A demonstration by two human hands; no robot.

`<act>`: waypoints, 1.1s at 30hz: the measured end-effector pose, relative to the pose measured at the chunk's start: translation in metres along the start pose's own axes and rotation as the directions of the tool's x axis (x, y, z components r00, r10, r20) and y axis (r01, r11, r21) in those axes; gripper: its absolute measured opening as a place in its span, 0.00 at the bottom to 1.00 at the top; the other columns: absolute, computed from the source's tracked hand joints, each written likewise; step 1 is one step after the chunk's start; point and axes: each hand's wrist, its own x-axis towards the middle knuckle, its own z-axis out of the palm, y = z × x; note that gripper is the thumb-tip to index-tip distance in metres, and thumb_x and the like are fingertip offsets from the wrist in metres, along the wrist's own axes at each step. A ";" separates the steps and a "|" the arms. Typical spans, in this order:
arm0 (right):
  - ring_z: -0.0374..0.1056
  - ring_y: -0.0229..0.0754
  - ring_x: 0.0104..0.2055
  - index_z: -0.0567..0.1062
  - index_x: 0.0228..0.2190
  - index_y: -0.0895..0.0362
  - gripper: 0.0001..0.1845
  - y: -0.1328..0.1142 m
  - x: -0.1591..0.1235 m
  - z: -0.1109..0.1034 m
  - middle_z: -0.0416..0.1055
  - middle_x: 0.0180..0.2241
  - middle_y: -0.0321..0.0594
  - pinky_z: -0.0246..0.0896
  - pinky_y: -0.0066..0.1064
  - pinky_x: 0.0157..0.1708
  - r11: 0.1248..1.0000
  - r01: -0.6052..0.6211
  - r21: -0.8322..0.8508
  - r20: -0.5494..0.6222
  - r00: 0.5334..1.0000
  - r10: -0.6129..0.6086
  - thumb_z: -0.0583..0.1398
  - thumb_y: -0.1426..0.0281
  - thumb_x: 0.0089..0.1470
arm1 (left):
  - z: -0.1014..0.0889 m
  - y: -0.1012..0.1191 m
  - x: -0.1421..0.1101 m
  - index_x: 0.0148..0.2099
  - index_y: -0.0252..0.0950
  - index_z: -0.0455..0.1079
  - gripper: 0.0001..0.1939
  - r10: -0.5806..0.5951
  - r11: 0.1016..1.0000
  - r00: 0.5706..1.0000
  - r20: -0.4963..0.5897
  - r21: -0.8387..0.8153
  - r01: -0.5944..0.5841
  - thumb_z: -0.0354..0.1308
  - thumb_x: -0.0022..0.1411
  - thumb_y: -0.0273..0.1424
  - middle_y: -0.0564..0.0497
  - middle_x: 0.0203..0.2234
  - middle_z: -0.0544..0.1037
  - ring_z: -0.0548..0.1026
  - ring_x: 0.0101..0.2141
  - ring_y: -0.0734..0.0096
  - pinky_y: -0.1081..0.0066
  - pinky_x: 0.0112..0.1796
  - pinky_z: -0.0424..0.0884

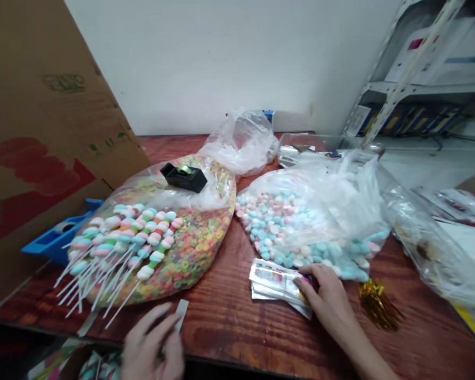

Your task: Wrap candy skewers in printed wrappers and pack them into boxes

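The person's two bare hands are well apart. The left hand (pixel 152 345) sits low and nearer the body, its fingers (pixel 162 322) raised and slanting up to the right, drawn close together. The right hand (pixel 324 295) reaches further forward, palm down, its fingers curving over toward the left, and the right forearm (pixel 364 353) runs back from the wrist toward the lower right.
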 end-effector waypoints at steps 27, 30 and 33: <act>0.68 0.51 0.52 0.66 0.52 0.51 0.26 -0.037 -0.030 -0.063 0.70 0.52 0.46 0.67 0.41 0.47 0.769 -0.093 0.633 -0.232 0.924 0.303 0.65 0.63 0.52 | 0.124 0.209 0.033 0.37 0.34 0.77 0.10 -0.106 -0.566 0.291 0.951 -0.298 0.769 0.68 0.52 0.32 0.48 0.30 0.78 0.74 0.30 0.71 0.70 0.35 0.70; 0.72 0.49 0.47 0.70 0.49 0.53 0.23 -0.041 -0.033 -0.049 0.76 0.46 0.44 0.69 0.37 0.45 0.393 -0.226 0.891 0.049 0.910 0.412 0.64 0.59 0.52 | 0.121 0.209 0.029 0.37 0.32 0.78 0.13 -0.136 -0.462 0.306 0.942 -0.333 0.822 0.69 0.49 0.34 0.47 0.27 0.79 0.75 0.29 0.69 0.69 0.34 0.71; 0.73 0.45 0.40 0.76 0.39 0.54 0.13 -0.045 -0.036 -0.047 0.78 0.38 0.40 0.68 0.33 0.42 0.374 -0.209 0.904 0.066 0.930 0.360 0.63 0.60 0.55 | 0.119 0.209 0.025 0.36 0.33 0.77 0.13 -0.200 -0.382 0.352 0.915 -0.403 0.832 0.70 0.47 0.33 0.48 0.28 0.80 0.75 0.29 0.70 0.71 0.35 0.71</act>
